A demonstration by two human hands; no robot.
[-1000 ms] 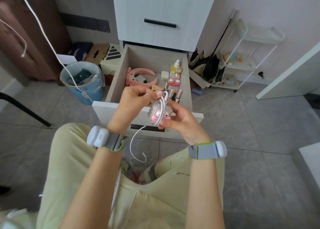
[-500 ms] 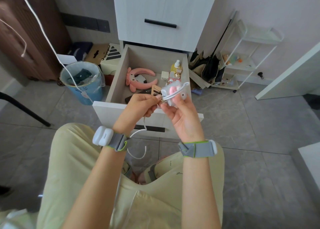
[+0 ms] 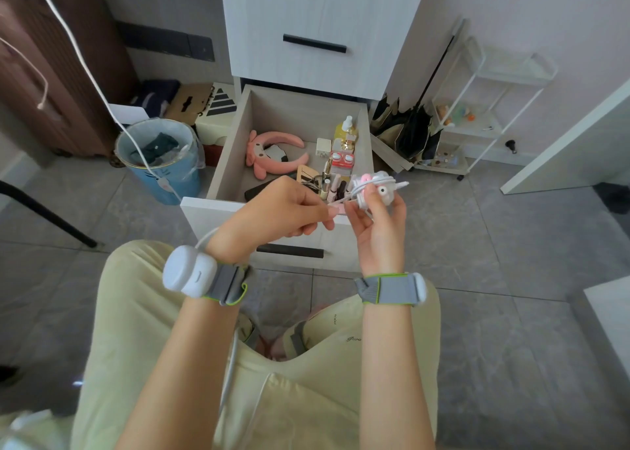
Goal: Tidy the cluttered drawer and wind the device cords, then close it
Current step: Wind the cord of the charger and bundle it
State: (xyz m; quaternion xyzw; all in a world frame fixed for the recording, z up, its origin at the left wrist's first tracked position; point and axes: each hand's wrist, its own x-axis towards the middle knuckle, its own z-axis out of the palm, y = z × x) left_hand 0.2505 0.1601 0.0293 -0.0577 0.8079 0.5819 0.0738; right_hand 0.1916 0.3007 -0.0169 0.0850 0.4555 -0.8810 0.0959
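The open drawer [image 3: 227, 158] holds a pink headband [image 3: 276, 138], a yellow bottle [image 3: 345, 132] and a white plug [image 3: 323, 147] — side by side.

In the drawer [image 3: 226, 163], a headband [image 3: 276, 138] lies left and a bottle [image 3: 346, 131] back right. A bin [image 3: 160, 173] stands left of the drawer, an umbrella [image 3: 409, 132] right of it. Over the drawer's front edge, the left hand [image 3: 276, 211] pinches the cord [image 3: 366, 183] of the device [image 3: 387, 192] in the right hand [image 3: 378, 231].
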